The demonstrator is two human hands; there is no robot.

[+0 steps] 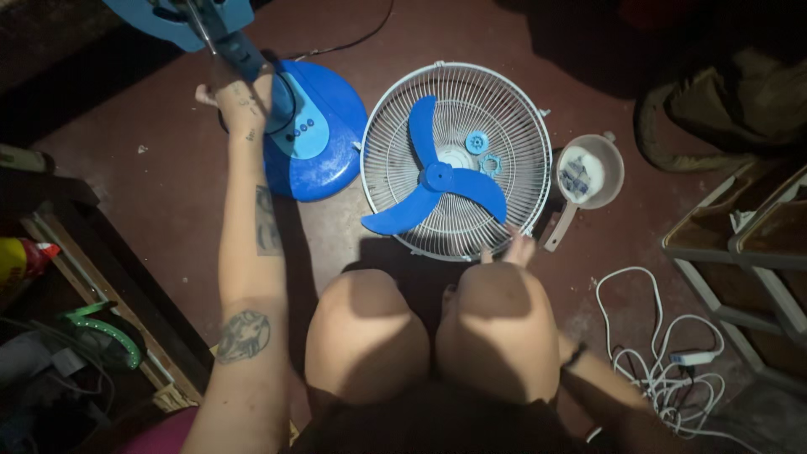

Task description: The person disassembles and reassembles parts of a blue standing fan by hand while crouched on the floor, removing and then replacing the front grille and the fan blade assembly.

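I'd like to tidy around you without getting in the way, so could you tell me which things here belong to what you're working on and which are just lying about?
In use:
left hand gripping the fan stand
blue base
right hand at the white grille
blue blade
two small blue fittings
pan of small parts

Lying about:
white cable
green hose
shelf rack

Single head camera, looking steeply down past knees at floor, close.

Glossy plastic blade (435,181), wire metal grille (504,109).
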